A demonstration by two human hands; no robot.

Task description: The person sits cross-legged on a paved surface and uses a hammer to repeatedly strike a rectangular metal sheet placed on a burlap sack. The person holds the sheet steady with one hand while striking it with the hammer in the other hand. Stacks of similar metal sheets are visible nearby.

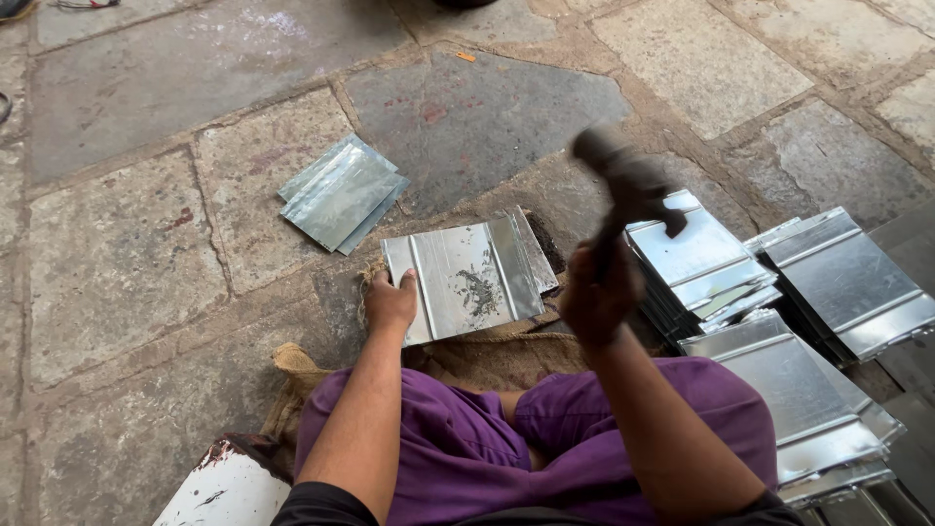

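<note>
Under the left hand (pixel 391 303), whose fingers (pixel 382 282) press flat on its near-left edge, a ribbed metal sheet (pixel 460 280) lies on burlap on the stone floor (pixel 127 253); it looks thin, light, stiff and sharp-edged, best held by its rim. The right hand (pixel 598 297) is clenched around a raised hammer (pixel 631 185), blurred.

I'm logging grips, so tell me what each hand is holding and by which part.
The right hand grips a hammer by its handle, raised. The left hand presses the left edge of a metal sheet.
</note>
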